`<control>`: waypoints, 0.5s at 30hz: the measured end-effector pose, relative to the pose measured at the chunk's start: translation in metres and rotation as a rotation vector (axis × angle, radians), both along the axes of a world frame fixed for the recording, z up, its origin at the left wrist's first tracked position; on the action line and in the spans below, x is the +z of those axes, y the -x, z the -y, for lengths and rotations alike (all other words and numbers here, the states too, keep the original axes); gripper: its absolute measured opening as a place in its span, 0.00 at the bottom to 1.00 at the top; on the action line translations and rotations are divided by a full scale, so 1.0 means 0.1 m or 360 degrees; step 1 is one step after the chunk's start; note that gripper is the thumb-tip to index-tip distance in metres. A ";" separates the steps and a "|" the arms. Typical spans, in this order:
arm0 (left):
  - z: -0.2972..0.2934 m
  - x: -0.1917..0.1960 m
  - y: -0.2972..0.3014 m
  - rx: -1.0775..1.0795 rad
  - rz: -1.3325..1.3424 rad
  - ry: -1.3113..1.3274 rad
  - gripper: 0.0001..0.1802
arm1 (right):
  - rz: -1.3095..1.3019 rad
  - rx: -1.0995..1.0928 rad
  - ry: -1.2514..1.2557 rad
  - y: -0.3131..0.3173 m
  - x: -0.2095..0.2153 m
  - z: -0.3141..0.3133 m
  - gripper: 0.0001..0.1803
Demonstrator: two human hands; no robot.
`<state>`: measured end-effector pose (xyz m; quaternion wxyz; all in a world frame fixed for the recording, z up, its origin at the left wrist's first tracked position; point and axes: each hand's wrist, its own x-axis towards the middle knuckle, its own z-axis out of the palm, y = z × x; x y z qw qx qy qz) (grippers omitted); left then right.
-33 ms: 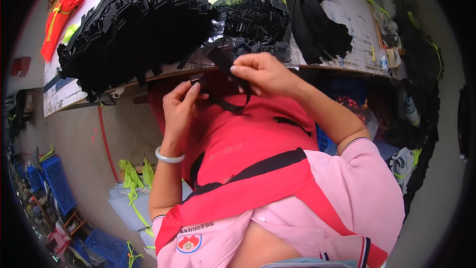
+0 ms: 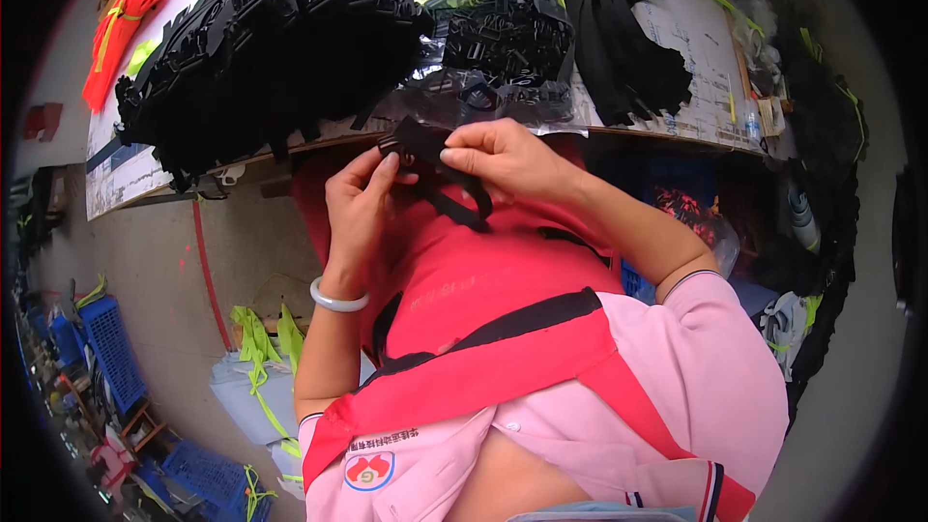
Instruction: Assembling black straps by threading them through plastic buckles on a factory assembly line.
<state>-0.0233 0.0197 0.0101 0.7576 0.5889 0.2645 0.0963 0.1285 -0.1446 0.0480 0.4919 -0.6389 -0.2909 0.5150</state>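
Observation:
Between thumb and fingers, my left hand point(image 2: 360, 195) pinches a small black plastic buckle point(image 2: 390, 145) just off the table edge. My right hand point(image 2: 505, 157) grips a black webbing strap point(image 2: 418, 138) close beside it. The strap's upper end lies against the buckle; whether it passes through the slot I cannot tell. Its lower part point(image 2: 454, 213) hangs in a loop over my red apron. Both hands are close together above my lap, in front of the table.
On the white table point(image 2: 710, 58) lies a large heap of black straps with buckles point(image 2: 261, 58). A clear bag of black buckles point(image 2: 503, 43) stands beside it, then more black straps point(image 2: 619, 48). A red strap bundle point(image 2: 130, 14) lies far left. Blue crates point(image 2: 114, 353) stand on the floor.
My right hand has moved slightly left and down, bringing the strap's end up to the buckle. My left hand has shifted a little right, still pinching the buckle.

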 end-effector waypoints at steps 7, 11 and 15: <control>0.14 -0.05 -0.03 0.0193 0.0239 -0.0112 0.12 | -0.0516 -0.0253 -0.0015 0.22 -0.21 -0.15 0.11; 0.17 -0.20 -0.04 0.0367 0.0216 0.0021 0.12 | -0.0591 -0.0377 -0.0169 0.33 -0.30 -0.15 0.12; 0.23 -0.27 -0.05 0.0393 0.0379 -0.0639 0.13 | -0.0637 -0.0506 -0.0376 0.36 -0.29 -0.24 0.18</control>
